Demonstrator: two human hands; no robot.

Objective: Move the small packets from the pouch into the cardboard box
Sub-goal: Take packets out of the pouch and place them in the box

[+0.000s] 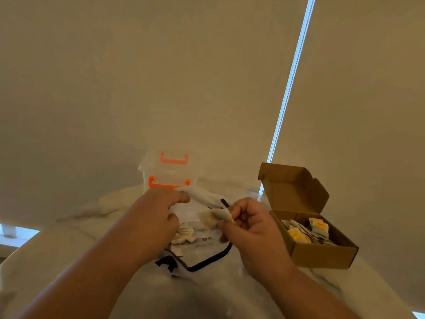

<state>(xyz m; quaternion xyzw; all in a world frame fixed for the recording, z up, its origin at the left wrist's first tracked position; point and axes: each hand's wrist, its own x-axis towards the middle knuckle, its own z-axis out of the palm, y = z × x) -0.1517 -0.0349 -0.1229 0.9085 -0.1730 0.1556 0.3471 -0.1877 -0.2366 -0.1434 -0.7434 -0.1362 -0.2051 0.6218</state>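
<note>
Packets (pixel 185 234) still to be moved lie in a loose heap inside the pouch (pixel 202 249), which lies flat on the white cloth (pixel 230 295) straight ahead, between the two hands. One packet (pixel 219 215) is already clear of the heap, pinched between the thumb and curled fingers of the right hand (pixel 250 229) just above the pouch. The cardboard box (pixel 322 254) stands to the right of that hand, near but apart from it. Its lid is tipped back and its tray is open upward, with many packets already inside. The right hand is plainly the nearer one, so the coming move looks like a short carry rightward over the box's left wall. The left hand (pixel 156 217) grips the pouch's raised upper flap between thumb and forefinger and holds it open. A clear plastic case (pixel 170 173) with orange latches stands behind the pouch.
</note>
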